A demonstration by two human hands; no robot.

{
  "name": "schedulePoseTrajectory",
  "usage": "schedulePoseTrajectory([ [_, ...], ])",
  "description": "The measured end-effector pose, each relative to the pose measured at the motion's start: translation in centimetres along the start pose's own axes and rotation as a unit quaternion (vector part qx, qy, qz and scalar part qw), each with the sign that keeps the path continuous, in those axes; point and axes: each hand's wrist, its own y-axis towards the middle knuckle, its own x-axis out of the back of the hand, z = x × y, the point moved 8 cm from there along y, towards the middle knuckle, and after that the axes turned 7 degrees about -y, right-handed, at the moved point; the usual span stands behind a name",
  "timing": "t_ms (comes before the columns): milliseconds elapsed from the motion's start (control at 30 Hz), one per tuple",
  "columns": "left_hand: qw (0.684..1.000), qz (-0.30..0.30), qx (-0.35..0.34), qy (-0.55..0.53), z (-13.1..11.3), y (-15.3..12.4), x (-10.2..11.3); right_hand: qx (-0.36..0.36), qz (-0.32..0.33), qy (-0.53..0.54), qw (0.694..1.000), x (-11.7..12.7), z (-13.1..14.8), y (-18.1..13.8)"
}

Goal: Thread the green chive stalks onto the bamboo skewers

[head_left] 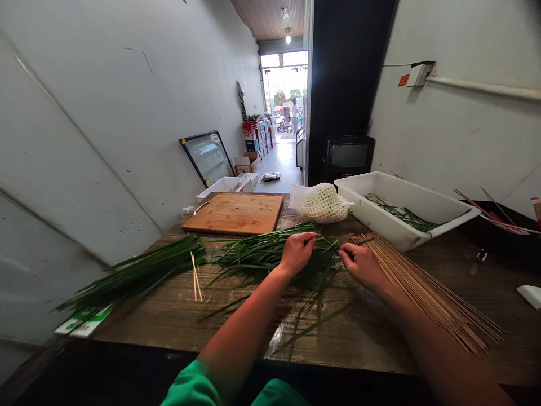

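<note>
A loose heap of garlic chives (pixel 253 248) lies at the middle of the wooden table, some blades fanned toward me. My left hand (pixel 298 252) is closed in a pinch above the heap; a thin stick, apparently a bamboo skewer (pixel 324 239), runs from its fingertips toward my right hand. With thumb and forefinger, my right hand (pixel 359 262) pinches the gathered ends of a few chives. Close by my right forearm lies a large bundle of bamboo skewers (pixel 418 293). Fingertip detail is small and partly hidden.
Left lies another chive bunch (pixel 143 270), beside a few short sticks (pixel 195 277). A cutting board (pixel 236 213) and a net-wrapped item (pixel 319 203) sit behind. At right are a white tub (pixel 380 220) holding some chives and a dark container (pixel 502 237) with sticks.
</note>
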Motion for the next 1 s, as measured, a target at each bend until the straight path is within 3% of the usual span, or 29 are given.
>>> schedulePoseTrajectory([
  [167, 0.998, 0.023, -0.023, 0.052, -0.6, -0.5, -0.8, -0.002, -0.005, -0.005, 1.000, 0.0, 0.0, 0.0],
  [333, 0.974, 0.146, -0.119, 0.123, -2.2, -1.3, -2.8, 0.003, -0.008, -0.005, 1.000, 0.1, 0.0, 0.1],
  [500, 0.973, 0.020, -0.091, 0.213, -1.4, 0.1, 1.0, -0.008, -0.016, 0.008, 1.000, 0.6, -0.3, 0.2],
  [633, 0.953, 0.092, -0.090, 0.275, -0.3, 0.2, 0.3, -0.005, -0.043, 0.020, 0.999, 1.0, -0.2, 0.2],
  [767, 0.938, 0.141, -0.088, 0.305, 0.1, -0.2, -0.7, 0.028, -0.110, 0.065, 0.991, 2.4, 0.6, -0.2],
  [900, 0.953, 0.128, -0.103, 0.255, -1.1, -0.3, -0.5, 0.073, -0.170, 0.128, 0.974, 4.0, 1.5, -1.2],
  [1000, 0.971, 0.104, -0.113, 0.185, -1.9, -0.1, -0.1, 0.068, -0.206, 0.189, 0.958, 5.0, 0.9, -1.8],
])
